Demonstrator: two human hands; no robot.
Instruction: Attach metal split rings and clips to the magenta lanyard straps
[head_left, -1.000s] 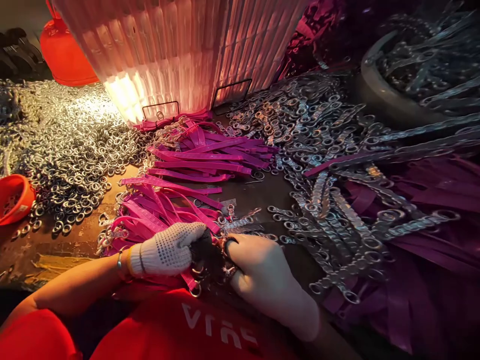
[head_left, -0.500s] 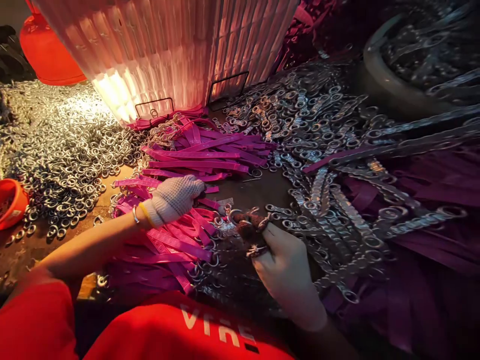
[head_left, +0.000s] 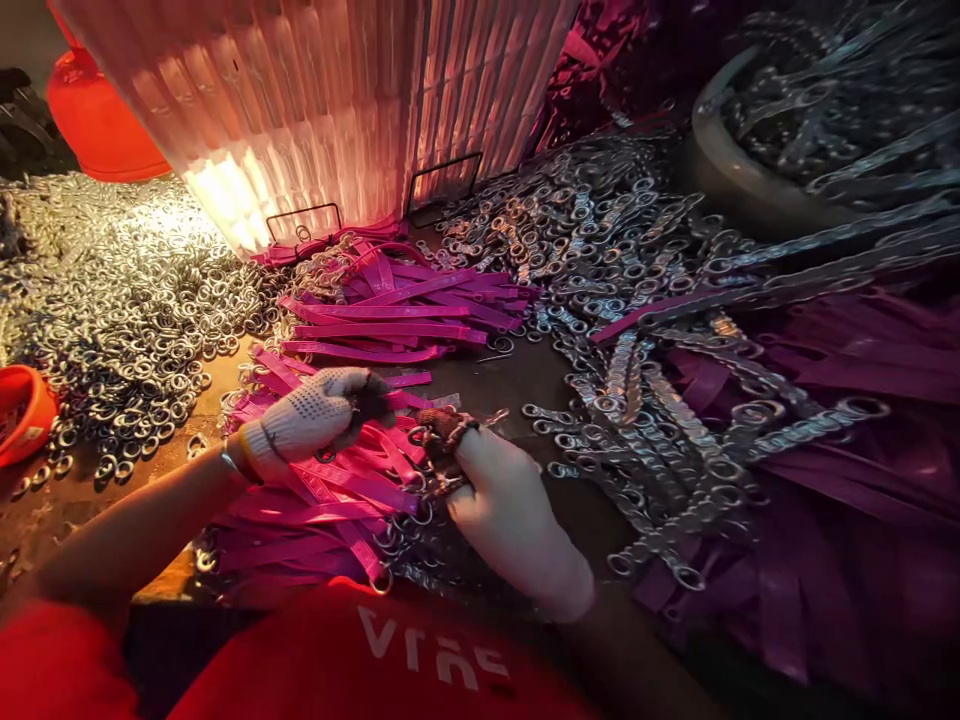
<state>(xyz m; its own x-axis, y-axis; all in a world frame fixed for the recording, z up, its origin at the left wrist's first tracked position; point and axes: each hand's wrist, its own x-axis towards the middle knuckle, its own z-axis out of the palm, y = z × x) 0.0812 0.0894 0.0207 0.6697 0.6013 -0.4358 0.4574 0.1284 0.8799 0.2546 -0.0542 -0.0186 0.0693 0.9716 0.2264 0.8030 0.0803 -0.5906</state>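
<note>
My left hand (head_left: 322, 410), in a white dotted glove with blackened fingertips, is closed with its fingers curled over a pile of pink straps (head_left: 352, 490). Whatever sits between those fingers is too dark to name. Facing it from the right is my right hand (head_left: 502, 490), also in a white glove. Its dark-covered fingers are pinched together, and small metal bits show around them; what they grip I cannot make out. A gap separates the two hands. Metal rings (head_left: 382, 580) hang at the ends of some straps.
Loose metal rings (head_left: 135, 370) heap at the left beside an orange cup (head_left: 30, 410). More pink straps (head_left: 390, 310) lie ahead, before a ribbed translucent panel (head_left: 315, 110). Ring-ended metal strips (head_left: 622, 220) spread rightward to a full basin (head_left: 735, 160). A red lamp (head_left: 105, 120) hangs far left.
My right hand has moved left and slightly up, closer to my left hand. My left hand has drawn back a little from the straps ahead and turned. The view has shifted slightly.
</note>
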